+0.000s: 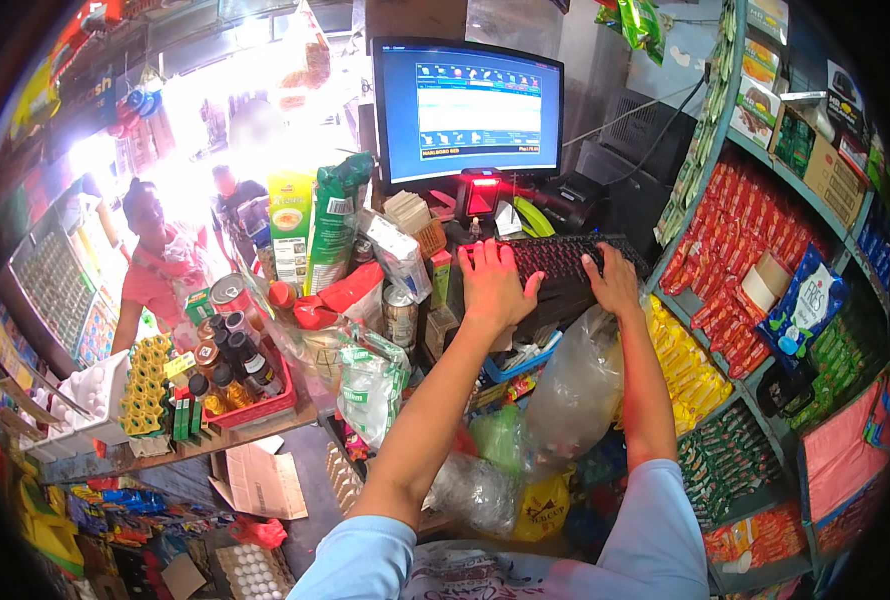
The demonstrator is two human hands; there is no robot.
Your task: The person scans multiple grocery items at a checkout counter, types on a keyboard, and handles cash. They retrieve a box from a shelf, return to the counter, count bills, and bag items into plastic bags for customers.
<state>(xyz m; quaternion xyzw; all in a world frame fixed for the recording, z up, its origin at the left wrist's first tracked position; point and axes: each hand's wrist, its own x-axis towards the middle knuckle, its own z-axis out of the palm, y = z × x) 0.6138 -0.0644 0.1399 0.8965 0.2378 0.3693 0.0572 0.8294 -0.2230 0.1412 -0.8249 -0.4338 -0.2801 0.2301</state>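
Observation:
Both arms reach forward to a black computer keyboard (553,264). My left hand (496,283) rests at its left end, fingers spread and thumb pointing right. Toward the right end, my right hand (613,279) touches the keys with thumb and fingers apart. Neither hand holds anything. Behind the keyboard stands a monitor (471,165), lit with a blue screen and a program window bearing writing. A barcode scanner (481,199) glows red just below the monitor. To its right sits a black machine (574,196), perhaps a receipt printer.
Groceries and a red basket of bottles (253,405) crowd the left counter, beside egg trays (144,382). Shelves of sachets (745,247) rise on the right. Plastic bags (576,390) hang below the keyboard. A person in pink (163,277) stands beyond the counter, another person behind.

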